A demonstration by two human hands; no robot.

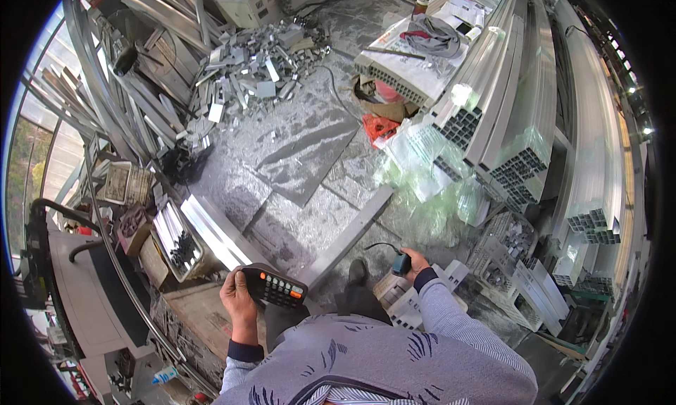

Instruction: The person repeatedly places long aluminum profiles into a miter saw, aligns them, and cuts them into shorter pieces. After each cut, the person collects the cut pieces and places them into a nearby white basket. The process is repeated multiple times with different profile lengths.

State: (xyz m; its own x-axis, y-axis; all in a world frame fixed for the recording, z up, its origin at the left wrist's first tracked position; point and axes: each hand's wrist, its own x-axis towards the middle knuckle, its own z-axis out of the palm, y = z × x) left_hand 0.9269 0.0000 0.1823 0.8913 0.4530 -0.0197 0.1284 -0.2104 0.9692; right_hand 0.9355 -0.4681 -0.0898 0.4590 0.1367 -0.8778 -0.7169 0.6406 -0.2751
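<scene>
My left hand is closed on the left edge of a black calculator with rows of grey and orange keys. It is tilted, keys facing up, above my lap. On the right, my right hand grips a small dark teal, box-shaped device. A thin black cord or strap curves away from it to the left; I cannot make out its exact kind. Between the two hands, a long grey metal bar lies across the floor, with a dark shoe close by.
Long bundled square metal tubes stretch along the right. Metal offcuts are heaped at the far left. Clear plastic wrap lies crumpled near the tubes. Crates of metal pieces stand at right; a box of strips stands at left.
</scene>
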